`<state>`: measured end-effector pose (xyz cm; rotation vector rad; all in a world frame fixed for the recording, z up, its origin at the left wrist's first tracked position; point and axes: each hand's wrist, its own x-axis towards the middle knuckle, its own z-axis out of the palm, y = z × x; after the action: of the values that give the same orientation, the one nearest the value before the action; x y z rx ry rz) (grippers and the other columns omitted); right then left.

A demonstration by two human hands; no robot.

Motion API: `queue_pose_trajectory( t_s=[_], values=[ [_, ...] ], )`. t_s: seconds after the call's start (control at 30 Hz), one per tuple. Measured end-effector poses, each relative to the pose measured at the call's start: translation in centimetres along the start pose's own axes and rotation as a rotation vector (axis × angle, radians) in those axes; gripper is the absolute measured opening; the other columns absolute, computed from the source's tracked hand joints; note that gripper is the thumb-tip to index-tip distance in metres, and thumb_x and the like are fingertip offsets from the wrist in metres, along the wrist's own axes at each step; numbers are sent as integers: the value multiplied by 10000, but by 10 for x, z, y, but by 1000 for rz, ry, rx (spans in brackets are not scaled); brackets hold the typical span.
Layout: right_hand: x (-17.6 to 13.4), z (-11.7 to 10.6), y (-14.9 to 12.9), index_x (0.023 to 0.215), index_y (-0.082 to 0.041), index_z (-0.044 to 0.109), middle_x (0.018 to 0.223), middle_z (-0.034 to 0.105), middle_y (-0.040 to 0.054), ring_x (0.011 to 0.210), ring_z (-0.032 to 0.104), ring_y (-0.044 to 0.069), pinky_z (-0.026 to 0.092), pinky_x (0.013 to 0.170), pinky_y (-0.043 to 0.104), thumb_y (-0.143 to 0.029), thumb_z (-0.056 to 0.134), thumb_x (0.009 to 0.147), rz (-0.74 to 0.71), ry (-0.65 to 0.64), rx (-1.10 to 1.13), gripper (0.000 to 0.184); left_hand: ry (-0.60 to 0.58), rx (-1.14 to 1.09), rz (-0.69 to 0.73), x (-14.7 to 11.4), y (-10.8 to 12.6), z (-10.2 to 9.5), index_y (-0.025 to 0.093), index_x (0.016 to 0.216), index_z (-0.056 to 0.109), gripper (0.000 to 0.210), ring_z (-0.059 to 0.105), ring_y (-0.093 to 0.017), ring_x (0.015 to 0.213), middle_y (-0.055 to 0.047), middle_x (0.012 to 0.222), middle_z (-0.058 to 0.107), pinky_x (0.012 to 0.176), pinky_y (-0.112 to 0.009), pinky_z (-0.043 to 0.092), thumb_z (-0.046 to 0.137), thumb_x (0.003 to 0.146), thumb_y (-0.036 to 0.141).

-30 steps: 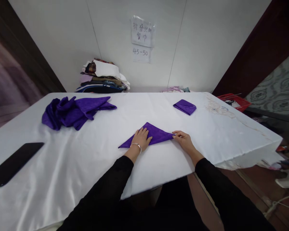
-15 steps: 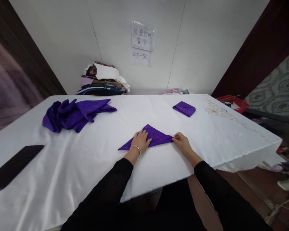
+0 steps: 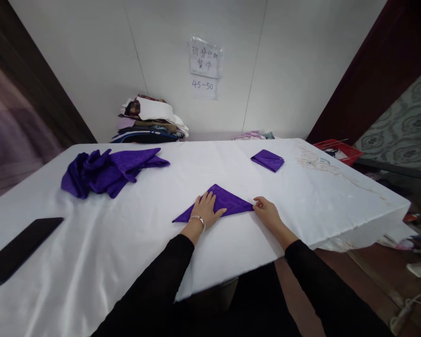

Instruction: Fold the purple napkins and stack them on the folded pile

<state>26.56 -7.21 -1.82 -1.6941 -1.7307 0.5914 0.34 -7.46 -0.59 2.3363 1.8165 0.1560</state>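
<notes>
A purple napkin [image 3: 231, 203], folded into a flat triangle, lies in front of me on the white cloth. My left hand [image 3: 206, 210] rests palm down on its left half, fingers stretched out and thumb spread. At the napkin's right corner, my right hand [image 3: 266, 211] has its thumb and fingertips closed on the tip; the exact grip is small to see. Farther back on the right lies a purple napkin folded into a small packet [image 3: 268, 160]. Several crumpled purple napkins [image 3: 105, 173] are heaped at the left.
A white satin cloth [image 3: 126, 243] covers the table. A black flat slab [image 3: 21, 250] lies at the left edge. Folded clothes [image 3: 150, 121] are stacked behind the table by the wall, below a paper sign [image 3: 205, 65]. A red basket [image 3: 351, 152] stands beyond the right edge.
My left thumb has spread a little farther over the napkin, and the napkin's right end lies smoother. My right hand stays at the corner. The view has tilted slightly.
</notes>
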Motion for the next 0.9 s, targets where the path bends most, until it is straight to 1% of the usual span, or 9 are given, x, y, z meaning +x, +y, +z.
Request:
queue_pose_trajectory(
  t_s=[0.17,0.23,0.3,0.37,0.43,0.57,0.63,0.7,0.9],
  values=[
    [-4,-1,3,998,-229,619,861,670,8,681,595,169,468,650,315,-283,500,743,-19,66,-66,287,-30,29,-20,1,2,-1,122,1446,275,834,105,-243,1422,-86,1535,212,1148,-448,100,191,843,693],
    [-11,-2,-1,1034,-211,623,991,667,59,813,614,207,492,729,364,-284,469,778,-97,139,-76,308,-27,29,-23,2,2,0,128,1446,276,809,109,-241,1421,-85,1535,213,1147,-446,104,194,854,674],
    [-23,-1,-12,1105,-210,615,1145,625,98,1035,573,245,465,876,422,-283,425,832,-253,172,-96,341,-23,28,-19,2,2,1,130,1444,280,796,113,-243,1420,-88,1534,215,1146,-445,108,201,859,664],
    [-36,6,-29,1213,-220,571,1279,558,102,1222,462,251,378,1008,457,-288,394,876,-440,82,-130,386,-21,30,-18,2,2,2,126,1443,281,786,116,-248,1420,-94,1533,216,1145,-444,110,207,864,652],
    [-48,17,-49,1333,-217,471,1394,462,97,1326,349,251,298,1074,479,-335,403,899,-581,-107,-178,455,-24,36,-22,2,2,1,124,1443,279,754,118,-250,1419,-98,1534,212,1144,-445,112,216,878,618],
    [-55,47,-83,1462,-164,237,1520,234,129,1403,180,265,190,1119,489,-542,408,892,-627,-388,-277,705,-42,80,-13,1,2,-1,141,1450,264,610,119,-241,1419,-86,1539,199,1141,-441,119,318,896,392],
    [-52,59,-89,1470,-138,201,1526,196,147,1410,149,269,159,1128,481,-615,383,873,-611,-437,-309,786,-53,100,-7,1,1,-1,140,1454,254,604,117,-233,1420,-80,1542,193,1142,-434,123,342,872,278],
    [-46,64,-88,1471,-118,192,1529,176,154,1413,134,271,145,1131,473,-653,346,866,-593,-443,-336,822,-53,104,-12,2,1,-1,133,1453,258,596,120,-230,1419,-77,1541,198,1142,-433,127,321,874,261],
    [-32,51,-63,1455,-100,248,1521,204,150,1411,146,267,117,1134,461,-672,273,874,-535,-403,-445,816,-23,71,-25,5,0,3,119,1440,288,627,143,-237,1415,-86,1530,230,1142,-446,134,206,921,461]
  ],
)
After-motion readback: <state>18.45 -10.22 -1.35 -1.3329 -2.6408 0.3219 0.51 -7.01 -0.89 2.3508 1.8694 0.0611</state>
